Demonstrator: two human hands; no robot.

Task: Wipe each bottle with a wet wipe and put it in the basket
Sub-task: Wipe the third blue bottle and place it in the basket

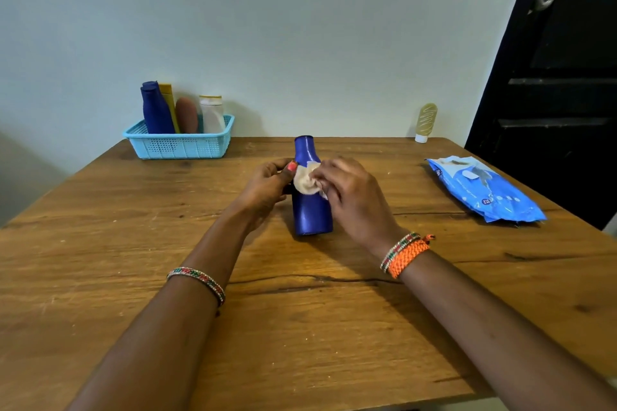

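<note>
A dark blue bottle (310,213) stands upright at the middle of the wooden table (300,327). My left hand (267,185) grips its left side near the shoulder. My right hand (354,200) presses a crumpled white wet wipe (305,178) against the bottle's front. The light blue basket (180,145) sits at the far left of the table and holds several bottles: blue, yellow, brown and white. A yellowish tube (424,122) stands cap-down at the far right edge against the wall.
A blue pack of wet wipes (484,188) lies on the right side of the table. A dark door (561,77) stands to the right. A plain wall rises behind the table.
</note>
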